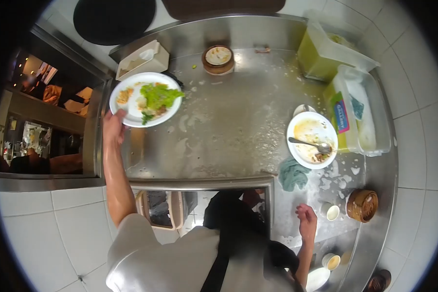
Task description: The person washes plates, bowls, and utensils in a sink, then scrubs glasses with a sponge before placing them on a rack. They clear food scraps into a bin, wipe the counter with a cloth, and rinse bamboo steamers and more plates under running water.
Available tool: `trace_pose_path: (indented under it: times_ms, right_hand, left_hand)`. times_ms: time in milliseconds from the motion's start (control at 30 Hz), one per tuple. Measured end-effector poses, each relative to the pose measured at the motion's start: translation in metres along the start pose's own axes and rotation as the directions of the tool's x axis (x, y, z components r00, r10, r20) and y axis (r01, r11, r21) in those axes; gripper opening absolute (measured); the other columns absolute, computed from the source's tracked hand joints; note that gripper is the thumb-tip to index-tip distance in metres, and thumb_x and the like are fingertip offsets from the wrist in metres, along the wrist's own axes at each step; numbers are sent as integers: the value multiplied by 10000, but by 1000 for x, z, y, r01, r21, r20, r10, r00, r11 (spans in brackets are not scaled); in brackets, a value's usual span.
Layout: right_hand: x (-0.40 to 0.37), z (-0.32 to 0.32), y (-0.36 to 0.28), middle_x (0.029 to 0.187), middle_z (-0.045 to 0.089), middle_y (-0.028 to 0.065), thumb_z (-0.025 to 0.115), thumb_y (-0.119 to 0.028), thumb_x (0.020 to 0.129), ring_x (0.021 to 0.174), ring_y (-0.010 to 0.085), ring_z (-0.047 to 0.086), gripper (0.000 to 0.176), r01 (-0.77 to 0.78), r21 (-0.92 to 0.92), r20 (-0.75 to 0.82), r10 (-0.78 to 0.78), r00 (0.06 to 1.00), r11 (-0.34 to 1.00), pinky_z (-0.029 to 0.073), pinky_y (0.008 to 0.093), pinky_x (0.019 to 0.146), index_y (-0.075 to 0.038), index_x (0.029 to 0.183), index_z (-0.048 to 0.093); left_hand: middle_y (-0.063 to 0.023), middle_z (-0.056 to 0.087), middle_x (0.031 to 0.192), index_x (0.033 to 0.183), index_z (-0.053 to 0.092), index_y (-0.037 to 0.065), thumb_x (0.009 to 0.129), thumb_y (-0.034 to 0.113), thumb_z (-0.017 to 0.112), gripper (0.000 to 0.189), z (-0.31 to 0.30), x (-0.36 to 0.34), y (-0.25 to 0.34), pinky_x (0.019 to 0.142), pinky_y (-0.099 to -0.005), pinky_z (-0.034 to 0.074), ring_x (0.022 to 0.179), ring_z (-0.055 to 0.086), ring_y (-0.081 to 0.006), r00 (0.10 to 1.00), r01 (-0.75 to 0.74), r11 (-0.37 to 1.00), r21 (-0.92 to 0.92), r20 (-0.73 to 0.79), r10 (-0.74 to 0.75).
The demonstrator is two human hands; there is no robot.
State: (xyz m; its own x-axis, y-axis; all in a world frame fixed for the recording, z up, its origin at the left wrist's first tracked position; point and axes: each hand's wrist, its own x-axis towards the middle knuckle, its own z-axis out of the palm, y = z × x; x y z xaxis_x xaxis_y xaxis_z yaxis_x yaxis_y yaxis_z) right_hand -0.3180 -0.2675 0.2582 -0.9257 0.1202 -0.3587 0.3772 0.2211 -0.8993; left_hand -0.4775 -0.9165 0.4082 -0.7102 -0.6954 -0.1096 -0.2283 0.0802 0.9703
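At the counter's (228,131) left end: left hand (114,127), fingers pinching the plate (131,108) by its rim; underside grip hidden.
Plate: carries lettuce (158,97), partly covers the box (155,54).
Right hand (307,221): near the cup (331,212), fingers curled; palm hidden, so cannot tell whether they hold anything.
Dish (319,279): partly behind right forearm.
Room: wet steel stretches from plate to spoon (309,142); front edge (199,184) nearest the body.

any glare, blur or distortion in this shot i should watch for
Head view: strong fisheye bending with black corners; bright glare on the steel counter beside the round steamer; dark clothing smeared at bottom centre; the plate in the left hand reads fairly clearly
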Motion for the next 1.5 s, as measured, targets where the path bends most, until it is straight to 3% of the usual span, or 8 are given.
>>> trace_pose_path:
  times_ms: [167, 500, 733, 900, 1133, 1233, 1333, 1500]
  right_hand:
    - [-11, 31, 1, 935, 657, 39, 576, -161, 966, 841, 126, 619, 218, -110, 36, 13, 110, 994, 993, 477, 247, 742, -4, 1111, 617]
    - [-55, 14, -36, 978, 657, 57, 520, -90, 971, 815, 148, 641, 170, -105, -23, -67, 103, 992, 994, 497, 270, 722, -18, 1087, 621]
    - [-57, 44, -67, 941, 637, 49, 533, -69, 961, 835, 122, 606, 161, -6, 109, 36, 2, 999, 994, 486, 257, 787, -3, 1076, 625]
    - [-24, 98, -98, 1223, 615, 85, 572, -167, 977, 1134, 148, 557, 382, -50, 282, 191, -5, 982, 958, 434, 290, 986, 2, 1315, 514]
    - [-34, 44, -94, 1082, 659, 124, 631, -211, 925, 981, 191, 621, 421, 78, 532, -260, 75, 963, 843, 494, 330, 890, 47, 1243, 535]
    - [-103, 13, -38, 1078, 664, 135, 638, -158, 909, 959, 199, 637, 408, 121, 568, -494, 220, 841, 814, 513, 328, 861, 50, 1245, 535]
    - [-198, -14, 8, 1087, 662, 157, 640, -124, 899, 959, 224, 656, 410, 239, 712, -619, 430, 658, 660, 549, 348, 842, 52, 1252, 528]
    - [-352, -72, 106, 1035, 652, 165, 593, -89, 876, 856, 245, 688, 378, 348, 755, -643, 733, 222, 556, 602, 343, 730, 100, 1193, 512]
  left_hand:
    - [-251, 690, 942, 1048, 631, -92, 732, 205, 639, 434, 12, 165, -70, 748, -383, 568, 844, 698, -379, 845, -70, 453, 889, -188, 500]
    - [-245, 669, 1070, 1044, 686, 30, 754, 272, 642, 381, 7, 157, -15, 913, -464, 513, 1037, 640, -402, 896, 28, 430, 902, -213, 389]
    - [-255, 677, 1018, 1050, 661, -16, 762, 199, 622, 361, -6, 133, -16, 884, -464, 513, 1008, 646, -400, 848, -81, 600, 796, -262, 461]
    - [-150, 645, 1155, 1260, 553, -52, 868, 30, 646, 411, 88, -29, -45, 834, -348, 528, 963, 648, -229, 969, -27, 991, -132, 240, 58]
    - [-104, 667, 1082, 1223, 573, -37, 867, 113, 693, 404, 298, -237, -102, 843, -320, 509, 944, 642, -201, 240, 405, 912, 71, 954, -181]
    - [-99, 665, 1059, 1220, 582, 0, 873, 169, 692, 401, 371, -254, -108, 849, -327, 493, 944, 628, -210, 272, -238, 969, -67, 953, 133]
    - [-190, 626, 1104, 1170, 604, -8, 806, 190, 714, 429, 447, -240, -127, 904, -426, 459, 999, 588, -337, 77, -909, 360, -210, 765, 639]
    - [-190, 620, 753, 858, 612, -16, 863, 122, 585, 140, 515, -204, -144, 650, -450, 456, 665, 575, -344, -80, -873, 436, -218, 947, 312]
